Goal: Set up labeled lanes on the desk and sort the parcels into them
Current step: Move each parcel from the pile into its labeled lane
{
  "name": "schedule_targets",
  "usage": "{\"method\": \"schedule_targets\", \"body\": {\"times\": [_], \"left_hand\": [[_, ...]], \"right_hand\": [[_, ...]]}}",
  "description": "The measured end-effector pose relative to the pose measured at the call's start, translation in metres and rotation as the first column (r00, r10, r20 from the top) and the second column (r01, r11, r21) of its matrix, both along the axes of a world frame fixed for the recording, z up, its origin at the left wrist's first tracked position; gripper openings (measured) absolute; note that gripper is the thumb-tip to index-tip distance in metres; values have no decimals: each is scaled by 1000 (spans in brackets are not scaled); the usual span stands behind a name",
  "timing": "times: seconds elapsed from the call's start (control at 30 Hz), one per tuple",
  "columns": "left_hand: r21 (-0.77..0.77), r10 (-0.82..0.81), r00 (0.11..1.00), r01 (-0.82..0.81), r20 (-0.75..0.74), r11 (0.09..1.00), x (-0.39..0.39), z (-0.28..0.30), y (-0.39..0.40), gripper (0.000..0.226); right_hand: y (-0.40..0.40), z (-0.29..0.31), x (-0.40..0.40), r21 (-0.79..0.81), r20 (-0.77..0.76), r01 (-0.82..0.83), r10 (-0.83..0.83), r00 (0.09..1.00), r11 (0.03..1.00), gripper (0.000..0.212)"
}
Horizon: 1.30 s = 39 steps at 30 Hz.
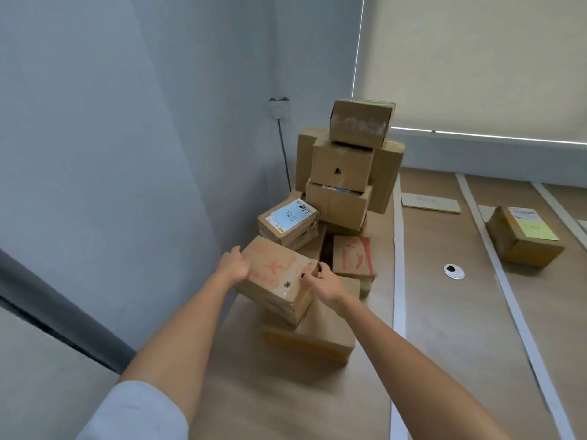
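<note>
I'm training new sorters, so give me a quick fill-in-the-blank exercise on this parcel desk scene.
1. Both hands, left hand and right hand, grip a box printed in ____ ink.
2. The parcel behind that box carries a ____ label.
3. The lone parcel in a lane at right bears a ____ note.
4. White ____ mark the lanes.

Missing words: red; blue; yellow; strips

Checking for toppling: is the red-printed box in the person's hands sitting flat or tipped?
Tipped. The red-printed box slants, its near corner resting on the box below, gripped by the left hand and right hand.
</note>
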State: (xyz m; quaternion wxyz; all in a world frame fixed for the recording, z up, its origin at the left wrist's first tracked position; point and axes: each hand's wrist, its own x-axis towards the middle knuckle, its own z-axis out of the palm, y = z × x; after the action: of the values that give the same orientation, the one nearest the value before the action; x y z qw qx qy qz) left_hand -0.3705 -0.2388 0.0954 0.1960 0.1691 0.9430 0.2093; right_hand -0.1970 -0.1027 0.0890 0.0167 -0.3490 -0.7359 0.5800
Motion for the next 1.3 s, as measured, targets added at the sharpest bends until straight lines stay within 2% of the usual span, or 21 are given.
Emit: {"method": "schedule_targets", "body": {"times": [0.2, 0.37, 0.5, 0.67, 0.8, 0.87, 1.0, 1.17, 1.3], "left_hand": [[95, 55, 990, -67, 128, 993, -5, 3, 5, 39], [74, -59, 998, 57, 23, 996, -1, 22, 11, 26], [92, -111, 994, 112, -13, 989, 20, 44, 29, 23], [173, -109, 992, 96, 62, 980, 68, 66, 67, 38], [291, -132, 975, 75, 181, 954, 121, 76, 108, 29], [357, -110, 959, 10, 262, 934, 146, 78, 128, 28], [440, -139, 946, -5, 293, 898, 194, 78, 170, 31], [556, -108, 943, -92, 316, 826, 241, 81, 212, 34], [629, -126, 952, -82, 279, 773, 268, 86, 235, 50]], "right_hand": [[-3, -8, -13, 21, 82, 29, -30, 996, 999, 63], [13, -1, -6, -60, 154, 61, -51, 987, 996, 56], [37, 14, 14, -50, 112, 140, -134, 985, 989, 52], [81, 39, 55, 23, -20, 220, -219, 975, 975, 51], [124, 51, 108, 8, -75, 326, -324, 943, 945, 53], [144, 55, 137, 3, -104, 369, -366, 925, 930, 42], [180, 61, 195, -21, -126, 447, -446, 886, 894, 29], [213, 70, 251, -30, -135, 498, -497, 857, 867, 34], [234, 75, 283, -27, -195, 555, -548, 813, 832, 38]]}}
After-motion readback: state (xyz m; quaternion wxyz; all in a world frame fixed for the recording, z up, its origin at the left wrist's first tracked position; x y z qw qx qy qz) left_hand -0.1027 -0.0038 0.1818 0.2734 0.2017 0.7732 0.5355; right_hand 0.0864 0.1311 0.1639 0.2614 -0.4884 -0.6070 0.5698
